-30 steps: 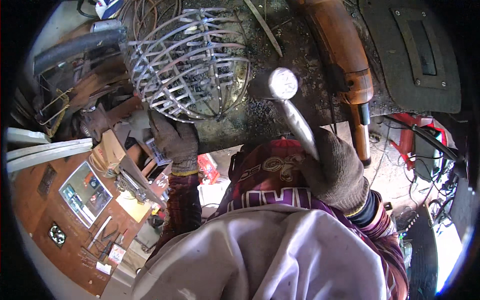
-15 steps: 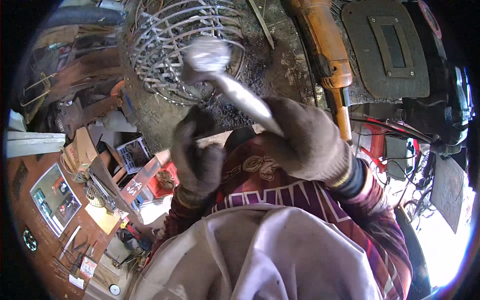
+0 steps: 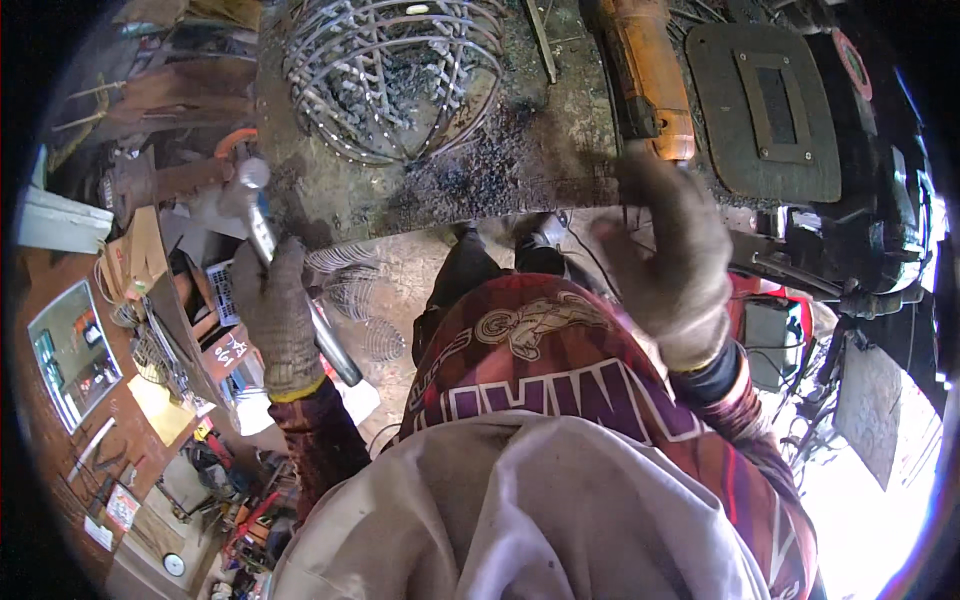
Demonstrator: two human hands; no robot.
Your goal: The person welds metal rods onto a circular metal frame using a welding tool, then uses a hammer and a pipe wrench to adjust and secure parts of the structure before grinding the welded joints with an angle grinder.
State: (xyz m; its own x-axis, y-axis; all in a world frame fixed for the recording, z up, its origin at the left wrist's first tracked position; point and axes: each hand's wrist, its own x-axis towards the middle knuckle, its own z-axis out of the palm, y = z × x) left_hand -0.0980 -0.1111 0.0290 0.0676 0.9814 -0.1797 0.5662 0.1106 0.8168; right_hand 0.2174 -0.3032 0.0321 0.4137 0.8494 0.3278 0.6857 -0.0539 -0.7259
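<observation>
My left hand (image 3: pixel 275 330), in a brown knitted glove, is closed around the steel handle of a hammer (image 3: pixel 262 235). It holds the hammer off the left side of the workbench, head upward. My right hand (image 3: pixel 680 265), gloved alike and slightly blurred, is at the bench's front edge, by the near end of an orange angle grinder (image 3: pixel 645 75). Its thumb stands apart from the fingers and nothing shows in its grasp. The fingertips overlap the grinder's end; whether they touch it I cannot tell. A round cage of bent metal rods (image 3: pixel 400 80) lies on the bench.
Dark grit covers the workbench (image 3: pixel 560 170). A welding mask (image 3: pixel 775 110) lies right of the grinder, and a thin metal strip (image 3: pixel 540 40) left of it. Rod grilles (image 3: pixel 365 300) lie on the floor below. A brown board with tools (image 3: pixel 75 350) is at far left.
The hammer has passed from my right hand to my left and moved left, away from the cage. My right hand has moved right, to the grinder's near end. The view has shifted slightly.
</observation>
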